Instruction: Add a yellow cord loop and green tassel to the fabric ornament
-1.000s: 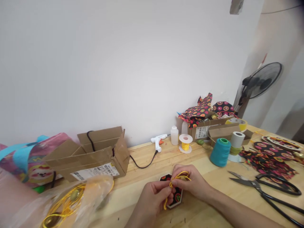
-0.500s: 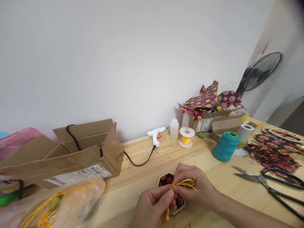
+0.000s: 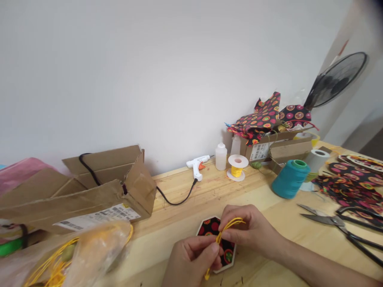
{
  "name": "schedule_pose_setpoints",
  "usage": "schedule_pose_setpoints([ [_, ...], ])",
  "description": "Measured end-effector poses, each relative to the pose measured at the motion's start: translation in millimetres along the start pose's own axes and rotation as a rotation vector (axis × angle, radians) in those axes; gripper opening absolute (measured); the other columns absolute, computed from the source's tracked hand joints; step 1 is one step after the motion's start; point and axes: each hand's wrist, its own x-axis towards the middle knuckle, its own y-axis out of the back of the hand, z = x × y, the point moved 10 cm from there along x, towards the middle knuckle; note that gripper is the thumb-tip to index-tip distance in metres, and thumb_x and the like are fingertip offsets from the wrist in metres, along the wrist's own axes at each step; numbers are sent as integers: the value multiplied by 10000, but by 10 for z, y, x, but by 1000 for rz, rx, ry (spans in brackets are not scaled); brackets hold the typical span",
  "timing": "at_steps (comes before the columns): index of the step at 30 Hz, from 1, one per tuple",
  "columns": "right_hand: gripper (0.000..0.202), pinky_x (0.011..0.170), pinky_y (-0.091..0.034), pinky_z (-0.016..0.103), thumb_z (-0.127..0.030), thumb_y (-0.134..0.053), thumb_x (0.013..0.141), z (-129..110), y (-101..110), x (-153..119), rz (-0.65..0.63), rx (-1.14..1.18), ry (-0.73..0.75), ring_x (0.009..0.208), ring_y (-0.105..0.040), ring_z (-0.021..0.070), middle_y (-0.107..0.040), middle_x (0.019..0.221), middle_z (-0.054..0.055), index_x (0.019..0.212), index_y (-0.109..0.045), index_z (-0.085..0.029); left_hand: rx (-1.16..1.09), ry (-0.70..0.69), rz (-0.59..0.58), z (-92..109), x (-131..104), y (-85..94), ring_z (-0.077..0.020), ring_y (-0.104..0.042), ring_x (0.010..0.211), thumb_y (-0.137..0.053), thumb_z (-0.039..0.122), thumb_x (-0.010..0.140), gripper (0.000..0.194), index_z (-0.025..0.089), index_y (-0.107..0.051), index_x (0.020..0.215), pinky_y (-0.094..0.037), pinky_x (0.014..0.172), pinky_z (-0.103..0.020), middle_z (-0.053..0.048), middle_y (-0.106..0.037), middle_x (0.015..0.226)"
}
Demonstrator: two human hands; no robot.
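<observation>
The wooden surface [image 3: 155,247] was spread across the lower half of the frame. An open cardboard box [image 3: 143,195] was positioned at the left, with a plastic bag [image 3: 98,247] containing yellow strands placed in front of it, at lower left. A fan [image 3: 339,79] was located at upper right. Scissors [image 3: 341,221] were laid at lower right, blades parted. At lower center, the right hand [image 3: 251,229] was closed in a pinch, thumb against fingers, on a yellow cord. The left hand [image 3: 194,257] was likewise pinched on the same cord, just beside the right. An octagonal panel [image 3: 208,227] was seen behind and beneath both hands, partly covered by them. A teal thread cone [image 3: 290,179] was stood right of center. The yellow cord [image 3: 231,222] was held at lower center, in front of the panel; whether the two were joined could not be determined.
</observation>
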Motion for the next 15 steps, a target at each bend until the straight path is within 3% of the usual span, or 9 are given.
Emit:
schedule_pose_setpoints([
  [4, 147, 568, -457, 208, -198, -687, 611, 33, -57, -5, -34, 81, -18, 633, -549, 105, -577, 704, 1, 758, -673, -197, 33, -28, 12, 51, -43, 9, -105, -453, 434, -687, 350, 534, 242, 124, -698, 622, -319, 480, -228, 1, -560, 431],
  [9, 353, 604, -469, 211, -172, -736, 530, 209, -198, -45, -108, 193, -189, 651, -561, 101, -599, 760, -11, 864, -628, -214, 122, -51, -36, 120, -74, -37, -104, -423, 440, -623, 318, 599, 200, 135, -677, 539, -304, 484, -223, 12, -527, 415],
  [15, 174, 537, -438, 189, -211, -703, 590, 144, -204, -47, -130, 54, -110, 588, -539, 92, -570, 667, -8, 758, -674, -181, 180, -24, -53, 165, -119, -87, -107, -409, 443, -592, 225, 611, 144, 151, -680, 524, -301, 478, -216, 18, -523, 414],
])
